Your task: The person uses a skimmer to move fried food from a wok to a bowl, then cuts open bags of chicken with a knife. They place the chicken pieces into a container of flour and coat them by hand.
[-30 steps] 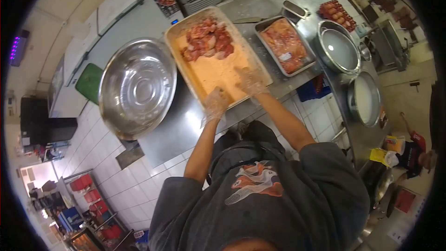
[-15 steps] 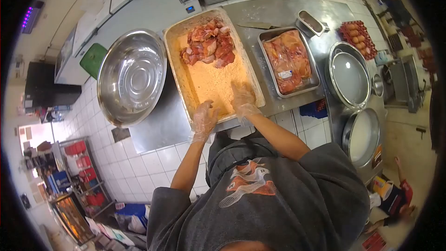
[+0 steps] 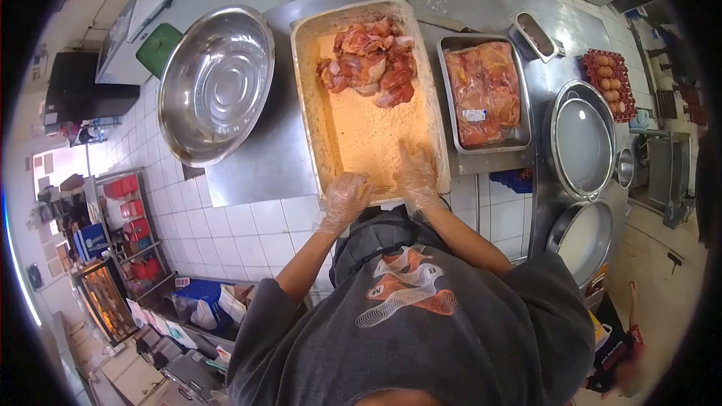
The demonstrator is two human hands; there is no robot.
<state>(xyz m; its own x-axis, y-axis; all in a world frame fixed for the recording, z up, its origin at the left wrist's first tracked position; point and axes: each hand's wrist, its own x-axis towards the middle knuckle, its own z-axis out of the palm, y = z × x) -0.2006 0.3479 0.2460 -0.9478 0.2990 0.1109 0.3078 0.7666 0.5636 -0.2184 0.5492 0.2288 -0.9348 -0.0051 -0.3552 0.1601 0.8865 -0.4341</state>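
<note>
A large white tub (image 3: 307,116) holds orange seasoned flour (image 3: 368,131), with a heap of raw meat pieces (image 3: 368,64) at its far end. Both my hands wear clear plastic gloves. My left hand (image 3: 347,197) is at the near left corner of the tub, fingers loosely bent over the flour by the rim, holding nothing I can see. Fingers apart, my right hand (image 3: 416,174) rests on the flour near the right wall. To the right, a metal tray (image 3: 515,140) holds packed raw meat (image 3: 483,90) in clear plastic with a white label.
An oval steel basin (image 3: 226,90) stands left of the tub on the steel table (image 3: 259,180). A knife (image 3: 447,24), a small metal container (image 3: 535,36), eggs (image 3: 608,83) and bowls of whitish liquid (image 3: 581,143) lie to the right. Another person (image 3: 620,353) is at lower right.
The view has shifted, so the tub and table appear farther right and higher. My left hand's fingers are more bent in by the near rim; my right hand stays on the flour.
</note>
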